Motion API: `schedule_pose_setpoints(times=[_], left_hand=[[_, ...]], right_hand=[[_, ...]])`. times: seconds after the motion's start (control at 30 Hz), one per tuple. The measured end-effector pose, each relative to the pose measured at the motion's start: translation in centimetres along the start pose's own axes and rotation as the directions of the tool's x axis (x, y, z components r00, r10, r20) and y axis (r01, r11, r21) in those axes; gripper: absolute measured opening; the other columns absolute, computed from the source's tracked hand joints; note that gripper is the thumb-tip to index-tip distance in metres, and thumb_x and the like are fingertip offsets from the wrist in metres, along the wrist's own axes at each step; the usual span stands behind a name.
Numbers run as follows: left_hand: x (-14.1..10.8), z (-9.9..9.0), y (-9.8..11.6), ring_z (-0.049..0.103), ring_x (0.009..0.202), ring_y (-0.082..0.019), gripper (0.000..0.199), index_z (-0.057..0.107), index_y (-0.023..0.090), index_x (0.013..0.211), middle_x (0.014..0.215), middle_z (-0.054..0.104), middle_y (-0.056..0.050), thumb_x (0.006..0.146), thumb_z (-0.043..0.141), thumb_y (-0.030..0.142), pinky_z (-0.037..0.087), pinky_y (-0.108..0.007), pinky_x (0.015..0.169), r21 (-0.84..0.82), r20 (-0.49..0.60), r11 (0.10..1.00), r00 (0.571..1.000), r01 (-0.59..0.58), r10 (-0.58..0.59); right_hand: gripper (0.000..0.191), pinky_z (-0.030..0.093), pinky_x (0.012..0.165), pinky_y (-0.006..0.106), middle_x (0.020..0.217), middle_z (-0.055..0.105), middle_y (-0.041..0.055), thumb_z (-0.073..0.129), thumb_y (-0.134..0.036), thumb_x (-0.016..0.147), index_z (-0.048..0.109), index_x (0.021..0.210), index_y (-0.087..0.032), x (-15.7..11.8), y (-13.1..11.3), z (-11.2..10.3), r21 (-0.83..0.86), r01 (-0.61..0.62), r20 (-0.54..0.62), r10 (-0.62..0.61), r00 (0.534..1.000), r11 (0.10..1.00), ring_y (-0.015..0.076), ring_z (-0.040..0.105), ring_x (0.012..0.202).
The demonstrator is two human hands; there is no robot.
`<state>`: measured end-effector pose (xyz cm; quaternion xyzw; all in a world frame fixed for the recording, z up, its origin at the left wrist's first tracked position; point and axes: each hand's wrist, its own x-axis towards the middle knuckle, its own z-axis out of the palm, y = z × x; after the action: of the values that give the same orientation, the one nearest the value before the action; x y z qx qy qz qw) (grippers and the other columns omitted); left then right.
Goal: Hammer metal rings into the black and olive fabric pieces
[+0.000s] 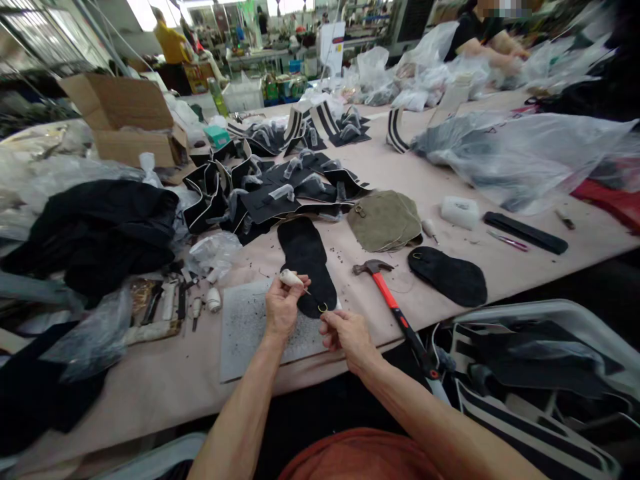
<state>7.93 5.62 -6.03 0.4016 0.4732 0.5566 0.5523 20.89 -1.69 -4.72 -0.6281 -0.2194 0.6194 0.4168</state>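
My left hand (281,308) is closed round the white wrapped handle of an awl (291,278), its thin metal shaft slanting down to the right. Under it lies a black figure-eight-shaped piece (306,257), partly on a grey board (250,327). At that piece's near end is a small brass-coloured ring (323,307). My right hand (347,333) pinches at the ring's near edge; its fingertips partly hide what they grip. A claw hammer (387,293) with a red and black handle lies to the right. Beyond it rests another black piece (447,275) with a ring.
Olive pieces (385,220) and a second white-handled tool (430,231) lie ahead. Black parts with striped straps (285,180) are heaped behind. Tools (170,300) lie at left, a cutter (525,232) at right. A bin (545,307) stands at front right. A co-worker (480,40) handles plastic bags.
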Motion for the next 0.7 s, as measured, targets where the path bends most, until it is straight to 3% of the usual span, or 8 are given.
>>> schedule_pose_setpoints(times=[0.03, 0.1, 0.13, 0.17, 0.23, 0.4, 0.5, 0.7], left_hand=[[0.1, 0.4, -0.3, 0.075, 0.086, -0.023, 0.049, 0.061, 0.015, 0.103, 0.098, 0.076, -0.011, 0.073, 0.082, 0.048, 0.059, -0.038, 0.083, -0.002, 0.025, 1.0, 0.999, 0.023, -0.023], [0.3, 0.9, -0.8, 0.075, 0.085, -0.023, 0.047, 0.061, 0.015, 0.1, 0.096, 0.075, -0.01, 0.073, 0.083, 0.047, 0.059, -0.038, 0.083, 0.024, 0.077, 0.999, 0.996, 0.041, -0.043], [0.3, 1.0, -1.1, 0.074, 0.085, -0.022, 0.046, 0.061, 0.015, 0.098, 0.095, 0.075, -0.009, 0.073, 0.083, 0.047, 0.059, -0.037, 0.083, 0.047, 0.095, 0.998, 0.995, 0.038, -0.042], [0.3, 1.0, -1.3, 0.074, 0.085, -0.022, 0.044, 0.061, 0.016, 0.098, 0.095, 0.075, -0.009, 0.074, 0.082, 0.047, 0.059, -0.037, 0.082, 0.069, 0.104, 0.997, 0.994, 0.031, -0.039], [0.2, 1.0, -1.7, 0.074, 0.085, -0.022, 0.042, 0.061, 0.016, 0.097, 0.095, 0.075, -0.009, 0.077, 0.08, 0.048, 0.059, -0.036, 0.081, 0.1, 0.097, 0.995, 0.995, 0.021, -0.031], [0.6, 1.6, -2.0, 0.075, 0.084, -0.022, 0.043, 0.059, 0.016, 0.101, 0.095, 0.075, -0.009, 0.079, 0.078, 0.049, 0.059, -0.037, 0.08, 0.097, 0.09, 0.994, 0.994, 0.046, -0.055], [0.8, 2.0, -1.8, 0.075, 0.083, -0.022, 0.044, 0.059, 0.016, 0.099, 0.093, 0.075, -0.009, 0.078, 0.079, 0.048, 0.06, -0.036, 0.079, 0.1, 0.125, 0.994, 0.99, 0.052, -0.065], [0.3, 1.2, -1.6, 0.075, 0.078, -0.022, 0.048, 0.057, 0.016, 0.102, 0.092, 0.074, -0.007, 0.077, 0.079, 0.051, 0.06, -0.034, 0.074, 0.073, 0.039, 0.996, 0.998, 0.048, -0.051]], right_hand=[[0.014, 0.05, 0.057, 0.028, 0.076, 0.069, 0.0061, 0.059, -0.026, 0.086, 0.068, 0.086, -0.016, 0.3, 0.2, -1.0, -0.193, 0.22, 0.006, -0.223, 0.975, 0.956, 0.0163, 0.063, 0.062], [0.02, 0.051, 0.078, 0.036, 0.095, 0.07, 0.0092, 0.059, -0.022, 0.084, 0.072, 0.099, -0.019, 1.0, 0.6, -2.7, -0.531, 0.541, 0.118, -0.575, 0.809, 0.652, 0.022, 0.064, 0.088], [0.026, 0.049, 0.085, 0.038, 0.105, 0.069, 0.0106, 0.059, -0.019, 0.084, 0.072, 0.106, -0.02, 1.3, 0.9, -3.3, -0.627, 0.612, 0.196, -0.663, 0.722, 0.481, 0.0244, 0.062, 0.099], [0.03, 0.046, 0.088, 0.04, 0.111, 0.067, 0.0114, 0.058, -0.017, 0.084, 0.071, 0.112, -0.02, 1.6, 1.1, -3.8, -0.691, 0.635, 0.26, -0.7, 0.665, 0.346, 0.0257, 0.059, 0.104], [0.034, 0.044, 0.087, 0.04, 0.115, 0.065, 0.0113, 0.058, -0.015, 0.086, 0.069, 0.118, -0.021, 2.0, 1.8, -4.2, -0.764, 0.614, 0.33, -0.699, 0.634, 0.196, 0.0259, 0.056, 0.104], [0.034, 0.037, 0.087, 0.042, 0.114, 0.064, 0.0095, 0.062, -0.019, 0.087, 0.066, 0.121, -0.02, 1.6, 2.9, -3.4, -0.81, 0.579, 0.339, -0.728, 0.596, 0.097, 0.0262, 0.05, 0.1], [0.032, 0.034, 0.089, 0.043, 0.11, 0.064, 0.0082, 0.061, -0.019, 0.089, 0.066, 0.12, -0.02, 1.4, 3.0, -3.3, -0.799, 0.595, 0.343, -0.75, 0.566, 0.084, 0.0253, 0.049, 0.099], [0.026, 0.032, 0.094, 0.045, 0.107, 0.064, 0.0075, 0.059, -0.02, 0.09, 0.068, 0.114, -0.021, 1.7, 3.4, -3.5, -0.766, 0.636, 0.34, -0.779, 0.526, 0.095, 0.0251, 0.049, 0.1]])
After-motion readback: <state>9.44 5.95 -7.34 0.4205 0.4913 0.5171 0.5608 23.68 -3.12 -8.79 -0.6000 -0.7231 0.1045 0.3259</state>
